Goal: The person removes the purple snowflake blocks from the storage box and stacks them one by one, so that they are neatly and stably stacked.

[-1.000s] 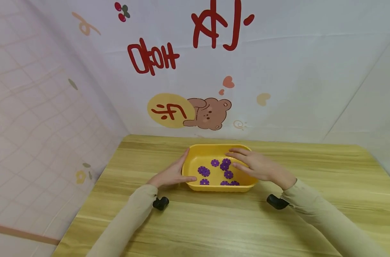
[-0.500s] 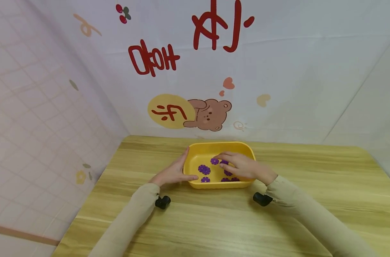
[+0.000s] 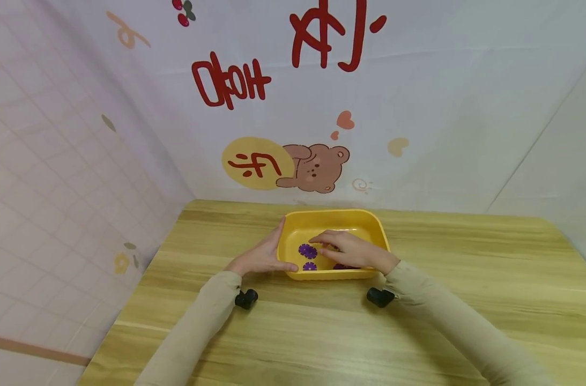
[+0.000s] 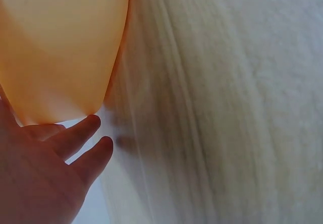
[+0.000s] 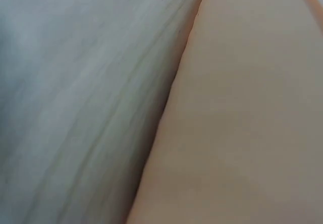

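Note:
A yellow plastic tray (image 3: 333,275) sits toward the back of the table with several purple notched discs (image 3: 308,251) inside. My left hand (image 3: 264,257) grips its left end, thumb over the front left corner and fingers along the outer side. In the left wrist view, fingertips of the left hand (image 4: 45,173) touch the tray's outside (image 4: 60,57). Reaching over the front wall, my right hand (image 3: 355,252) is inside the tray with bent fingers above the floor. It covers some discs; whether the fingertips touch one is hidden. In the right wrist view the tray wall (image 5: 237,103) fills one side.
The wood-grain table (image 3: 302,332) extends in front of the tray and to both sides. Behind it stands a white backdrop (image 3: 442,134) printed with a bear and red characters. A dark wrist device (image 3: 380,296) hangs under the right sleeve, another (image 3: 246,298) under the left.
My right hand has moved left and deeper into the tray, covering discs that showed before. My left hand keeps its grip on the tray, which has shifted slightly.

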`<action>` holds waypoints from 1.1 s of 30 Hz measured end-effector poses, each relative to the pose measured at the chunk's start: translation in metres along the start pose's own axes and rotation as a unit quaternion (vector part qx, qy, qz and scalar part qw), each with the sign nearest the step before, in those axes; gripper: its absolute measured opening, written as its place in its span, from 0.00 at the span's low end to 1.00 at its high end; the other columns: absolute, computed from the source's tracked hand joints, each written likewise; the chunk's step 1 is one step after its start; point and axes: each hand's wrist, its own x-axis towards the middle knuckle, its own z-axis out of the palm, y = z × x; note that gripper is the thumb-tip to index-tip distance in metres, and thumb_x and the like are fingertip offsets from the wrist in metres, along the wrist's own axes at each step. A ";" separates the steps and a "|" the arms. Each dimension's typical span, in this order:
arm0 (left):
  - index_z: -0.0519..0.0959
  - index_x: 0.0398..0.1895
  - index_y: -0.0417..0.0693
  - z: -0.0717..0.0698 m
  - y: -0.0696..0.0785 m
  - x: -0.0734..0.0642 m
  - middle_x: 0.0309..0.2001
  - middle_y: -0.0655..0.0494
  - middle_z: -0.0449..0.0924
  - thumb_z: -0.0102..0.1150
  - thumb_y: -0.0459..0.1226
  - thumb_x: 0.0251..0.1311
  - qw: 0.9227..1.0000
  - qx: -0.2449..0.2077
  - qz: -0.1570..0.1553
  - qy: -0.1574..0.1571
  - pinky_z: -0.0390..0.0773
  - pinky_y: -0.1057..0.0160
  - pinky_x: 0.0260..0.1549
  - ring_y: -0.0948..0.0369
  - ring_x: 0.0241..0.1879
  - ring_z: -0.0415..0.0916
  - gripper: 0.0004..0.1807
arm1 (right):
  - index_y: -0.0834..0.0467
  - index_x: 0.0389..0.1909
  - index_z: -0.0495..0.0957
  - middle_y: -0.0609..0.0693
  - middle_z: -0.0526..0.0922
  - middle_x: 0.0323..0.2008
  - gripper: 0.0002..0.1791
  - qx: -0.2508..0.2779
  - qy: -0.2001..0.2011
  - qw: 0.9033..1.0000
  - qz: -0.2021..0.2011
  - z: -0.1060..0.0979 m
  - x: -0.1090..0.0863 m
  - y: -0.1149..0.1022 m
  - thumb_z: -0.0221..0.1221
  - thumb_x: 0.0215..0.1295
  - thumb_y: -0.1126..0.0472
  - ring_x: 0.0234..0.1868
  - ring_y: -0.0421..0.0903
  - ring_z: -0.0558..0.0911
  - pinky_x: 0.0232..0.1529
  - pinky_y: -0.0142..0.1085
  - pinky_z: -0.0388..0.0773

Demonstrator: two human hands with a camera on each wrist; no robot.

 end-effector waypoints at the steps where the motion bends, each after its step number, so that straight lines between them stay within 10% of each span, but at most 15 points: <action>1: 0.23 0.75 0.51 0.000 0.000 0.000 0.77 0.46 0.32 0.75 0.51 0.47 1.000 0.000 0.000 0.000 0.49 0.52 0.68 0.50 0.72 0.44 0.72 | 0.63 0.59 0.75 0.57 0.79 0.53 0.18 0.004 0.001 1.000 -0.003 0.001 0.002 0.001 0.53 0.72 0.61 0.48 0.48 0.78 0.52 0.43 0.76; 33: 0.23 0.75 0.51 -0.004 -0.001 0.004 0.76 0.48 0.30 0.73 0.56 0.46 1.000 0.005 -0.008 -0.010 0.50 0.52 0.68 0.50 0.73 0.44 0.72 | 0.63 0.49 0.82 0.52 0.80 0.43 0.16 0.080 -0.011 0.994 0.074 0.018 0.030 0.011 0.65 0.59 0.69 0.42 0.46 0.78 0.47 0.37 0.77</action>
